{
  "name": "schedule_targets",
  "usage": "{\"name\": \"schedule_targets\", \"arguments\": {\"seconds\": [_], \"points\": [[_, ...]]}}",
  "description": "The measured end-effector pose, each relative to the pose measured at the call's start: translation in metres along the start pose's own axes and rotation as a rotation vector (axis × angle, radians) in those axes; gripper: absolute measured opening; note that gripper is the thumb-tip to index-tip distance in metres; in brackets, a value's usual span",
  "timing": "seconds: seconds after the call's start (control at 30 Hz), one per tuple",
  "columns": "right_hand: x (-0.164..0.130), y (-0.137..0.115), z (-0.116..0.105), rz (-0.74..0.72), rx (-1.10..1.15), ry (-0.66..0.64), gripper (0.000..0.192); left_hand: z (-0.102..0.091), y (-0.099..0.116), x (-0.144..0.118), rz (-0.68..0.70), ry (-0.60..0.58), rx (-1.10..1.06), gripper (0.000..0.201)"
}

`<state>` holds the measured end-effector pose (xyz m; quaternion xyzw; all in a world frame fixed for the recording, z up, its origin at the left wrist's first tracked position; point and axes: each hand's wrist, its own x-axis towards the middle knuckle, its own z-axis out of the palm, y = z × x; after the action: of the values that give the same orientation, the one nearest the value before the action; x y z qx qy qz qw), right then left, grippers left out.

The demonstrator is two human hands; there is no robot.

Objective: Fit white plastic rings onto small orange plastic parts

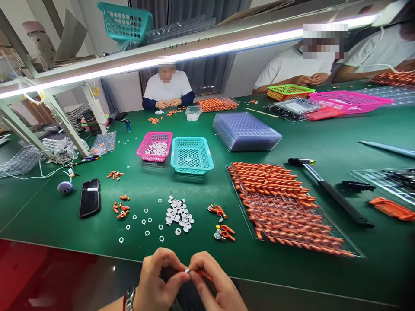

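Both hands meet at the near table edge, bottom centre, fingertips touching. Left hand (158, 278) pinches a small white ring cap (187, 271) between thumb and forefinger. Right hand (212, 285) is closed around a small orange clip piece (202, 274); only its tip and a sliver of the body show past the fingers.

Key relation: cap sits just left of the orange tip, touching or nearly so; can't tell which. The orange piece's long axis runs roughly left-right and slightly down to the right, tip pointing at the left hand. Cap lies on that axis. Left hand is the nearer one to the cap, right hand backs the orange piece.

Supply on the green table (324, 142):
- pile of white caps (178, 215) straight ahead of the hands, loose white rings (142, 220) scattered to its left
- assembled orange pieces (222, 224) just right of the pile
- clear tray of orange parts (285, 203) further right, well apart from the hands
- black phone (90, 197) to the left
- pink basket (154, 146) and teal basket (191, 154) behind the pile, side by side
- hammer (327, 188) right of the tray

Other people sit at the far side, working with their own hands.
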<state>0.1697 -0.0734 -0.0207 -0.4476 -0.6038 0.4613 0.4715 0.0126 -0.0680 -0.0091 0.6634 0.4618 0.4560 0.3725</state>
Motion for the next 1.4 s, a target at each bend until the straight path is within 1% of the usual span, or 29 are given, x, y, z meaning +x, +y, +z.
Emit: {"name": "schedule_targets", "arguments": {"seconds": [0.07,0.1,0.17,0.2,0.27,0.37,0.47,0.57,0.6,0.67,0.73,0.77,0.8,0.83,0.9,0.97,1.03,1.1,1.17,1.2,1.27,1.33,1.4], "points": [[0.012,-0.002,-0.015,0.02,-0.083,-0.044,0.024,-0.002,0.0,0.009,-0.074,-0.059,-0.008,0.02],[0.02,-0.002,-0.024,0.027,-0.138,-0.035,0.023,-0.005,0.0,0.014,-0.1,-0.082,0.001,0.024],[0.037,0.001,-0.043,0.022,-0.278,0.085,0.023,-0.012,-0.003,0.023,-0.119,-0.092,0.053,0.026],[0.045,0.004,-0.052,0.033,-0.351,0.157,0.024,-0.016,-0.005,0.026,-0.116,-0.077,0.089,0.024],[0.063,0.011,-0.069,0.055,-0.415,0.239,0.026,-0.025,-0.009,0.03,-0.1,-0.041,0.161,0.018],[0.085,0.02,-0.088,0.078,-0.476,0.292,0.03,-0.041,-0.015,0.033,-0.069,-0.012,0.268,0.015],[0.097,0.021,-0.1,0.078,-0.542,0.34,0.035,-0.063,-0.023,0.038,-0.025,0.045,0.441,0.014],[0.092,0.018,-0.103,0.073,-0.579,0.394,0.038,-0.093,-0.034,0.053,-0.036,0.151,0.589,0.017],[0.087,0.018,-0.101,0.078,-0.572,0.386,0.037,-0.105,-0.038,0.061,-0.053,0.184,0.622,0.019],[0.075,0.02,-0.095,0.112,-0.495,0.283,0.036,-0.126,-0.045,0.077,-0.088,0.21,0.69,0.018],[0.064,0.026,-0.088,0.175,-0.328,0.068,0.038,-0.145,-0.051,0.095,-0.12,0.188,0.76,0.016],[0.059,0.03,-0.085,0.195,-0.28,0.013,0.04,-0.152,-0.053,0.103,-0.136,0.165,0.795,0.015],[0.056,0.035,-0.082,0.203,-0.267,0.006,0.041,-0.158,-0.056,0.111,-0.152,0.141,0.827,0.014],[0.053,0.039,-0.08,0.199,-0.286,0.042,0.042,-0.162,-0.058,0.117,-0.169,0.117,0.854,0.014],[0.051,0.045,-0.079,0.161,-0.369,0.171,0.042,-0.166,-0.063,0.128,-0.198,0.064,0.894,0.016],[0.048,0.047,-0.079,0.104,-0.425,0.266,0.04,-0.167,-0.066,0.134,-0.221,0.012,0.91,0.019],[0.044,0.046,-0.077,0.051,-0.443,0.307,0.038,-0.167,-0.066,0.138,-0.23,-0.019,0.903,0.02],[0.038,0.042,-0.069,0.01,-0.427,0.289,0.034,-0.162,-0.061,0.138,-0.217,-0.019,0.874,0.017],[0.032,0.036,-0.054,-0.027,-0.379,0.229,0.029,-0.151,-0.051,0.134,-0.181,-0.008,0.818,0.013],[0.029,0.033,-0.043,-0.043,-0.332,0.189,0.025,-0.142,-0.043,0.129,-0.156,-0.005,0.781,0.011],[0.023,0.026,-0.018,-0.064,-0.192,0.132,0.022,-0.118,-0.026,0.114,-0.101,-0.019,0.692,0.007],[0.019,0.019,0.006,-0.048,-0.047,0.159,0.025,-0.088,-0.01,0.092,-0.05,-0.039,0.61,0.007],[0.016,0.013,0.024,-0.033,0.037,0.184,0.031,-0.059,0.002,0.068,-0.001,-0.057,0.536,0.006]]}}
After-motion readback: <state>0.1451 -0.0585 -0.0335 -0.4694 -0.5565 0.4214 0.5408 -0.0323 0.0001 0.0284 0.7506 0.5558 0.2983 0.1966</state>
